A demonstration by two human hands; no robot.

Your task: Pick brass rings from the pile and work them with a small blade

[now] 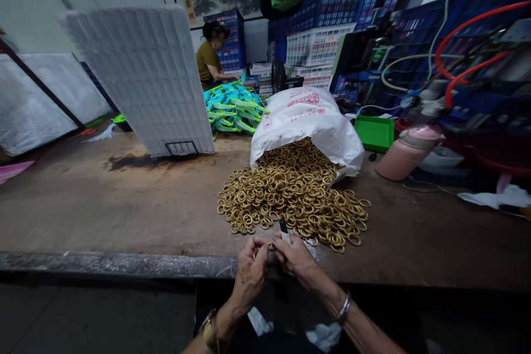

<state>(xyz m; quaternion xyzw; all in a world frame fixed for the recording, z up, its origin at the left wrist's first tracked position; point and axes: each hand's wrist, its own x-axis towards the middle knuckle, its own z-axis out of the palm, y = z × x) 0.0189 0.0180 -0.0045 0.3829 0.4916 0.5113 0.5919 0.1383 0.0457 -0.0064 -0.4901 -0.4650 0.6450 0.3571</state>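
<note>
My left hand [251, 265] is closed, pinching a brass-coloured ring [270, 245] between thumb and fingers just above the table's front edge. Close beside it, my right hand [295, 257] grips a small flat knife [284, 229], with a dark end pointing up and away and a pale grey part near the fingers. The right fingertips meet the ring's far side. Directly beyond both hands lies a heap of similar rings [286, 193], spilling from the mouth of a white woven sack [307, 116] with red print.
A white ribbed panel [141, 77] stands at left on the brown table [103, 204]. Behind the sack are turquoise-green items [236, 105] and a seated person [211, 58]. A pink bottle [409, 152] and green tray [374, 133] stand at right, before stacked crates [319, 44].
</note>
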